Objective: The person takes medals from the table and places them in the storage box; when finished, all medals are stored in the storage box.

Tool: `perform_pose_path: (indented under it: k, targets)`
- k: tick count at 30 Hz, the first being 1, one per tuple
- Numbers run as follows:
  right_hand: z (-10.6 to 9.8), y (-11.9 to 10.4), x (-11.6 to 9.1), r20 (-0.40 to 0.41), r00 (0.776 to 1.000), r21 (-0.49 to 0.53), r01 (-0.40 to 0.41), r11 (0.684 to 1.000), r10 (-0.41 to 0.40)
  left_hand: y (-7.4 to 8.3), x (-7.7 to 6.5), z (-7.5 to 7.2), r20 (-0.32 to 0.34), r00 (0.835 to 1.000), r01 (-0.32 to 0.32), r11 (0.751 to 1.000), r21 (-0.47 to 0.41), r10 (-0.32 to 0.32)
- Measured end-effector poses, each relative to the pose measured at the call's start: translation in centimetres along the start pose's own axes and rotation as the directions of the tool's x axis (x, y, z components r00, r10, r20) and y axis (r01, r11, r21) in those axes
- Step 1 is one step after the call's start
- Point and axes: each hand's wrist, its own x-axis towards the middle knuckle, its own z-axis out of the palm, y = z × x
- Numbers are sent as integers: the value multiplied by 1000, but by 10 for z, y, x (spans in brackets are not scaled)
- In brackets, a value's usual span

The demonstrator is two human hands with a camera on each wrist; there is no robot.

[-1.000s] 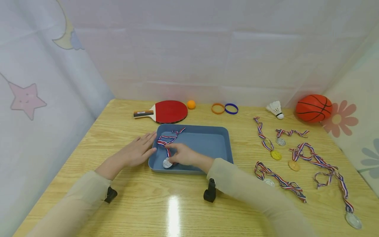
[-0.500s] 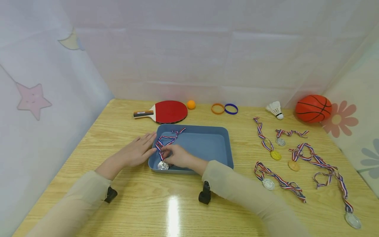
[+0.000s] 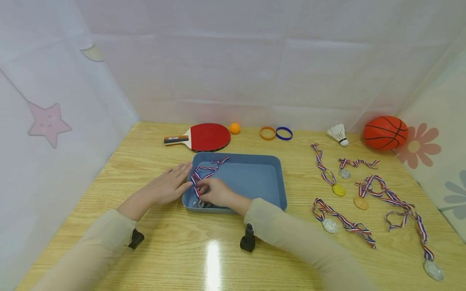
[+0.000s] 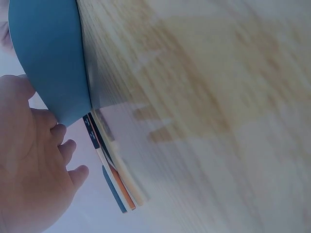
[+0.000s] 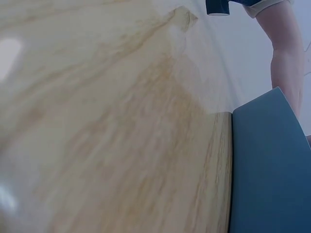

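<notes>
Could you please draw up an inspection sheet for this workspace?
Surface: wood-grain table, glossy, with a bright reflection near the front.
Job's things: tray holding one silver medal and its ribbon; five more medals lie right of it.
Clutter: bat, orange ball, two wristbands, shuttlecock and basketball along the back.
Hands: left hand rests flat against the tray's left side; right hand holds the silver medal by its ribbon.
Cables: nothing seen.
Surroundings: pale cloth with star and flower prints.
</notes>
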Motion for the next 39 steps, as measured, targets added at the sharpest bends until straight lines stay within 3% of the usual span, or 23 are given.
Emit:
perform_pose_path:
  k: [8,16,22,33,39]
  targets:
    - [4,0,2,-20,1000,-2,-2,1000,2,0,0,0,-2,1000,-2,1000,4,2]
    - [2,1,2,13,1000,151,-10,989,8,1,0,0,-5,1000,1,1000,3,-1]
    - [-5,0,-2,29,1000,179,4,984,-9,1,0,0,-1,1000,3,1000,3,-3]
    - [-43,-20,-39,92,991,149,85,985,-100,2,1,2,-12,1000,7,1000,24,-7]
    - [-78,-27,-71,62,986,118,147,982,-155,2,0,3,-27,1000,-2,999,43,3]
